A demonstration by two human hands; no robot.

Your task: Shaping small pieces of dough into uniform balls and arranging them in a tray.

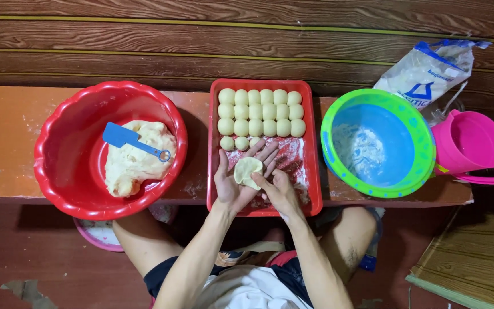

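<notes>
Right now the left hand (236,177) lies palm up with its fingers spread and open, and a small flat piece of dough (247,171) rests on the palm. The right hand (281,191) comes from the other side; its fingers are bent and the fingertips press on the lower edge of this piece, so it is pinched lightly between the two hands. Both hands are above the near half of a red rectangular tray (314,171).

On the far half of the tray stand the dough balls (261,111), in three full rows that touch each other, and a short fourth row of three balls just behind the fingers of the left hand. The bare part of the tray bottom is dusted with flour.

To the left of the tray there is a big red bowl (67,166) with a large lump of dough (132,163) inside, and a blue measuring spoon (126,139) lies on top of the lump. To the right there is a blue bowl with a green rim (424,143) and some flour in it. Just beside it stands a pink jug (473,146), and behind them a plastic bag of flour (424,71) leans on the wooden wall. All things stand on a low orange bench (7,137).
</notes>
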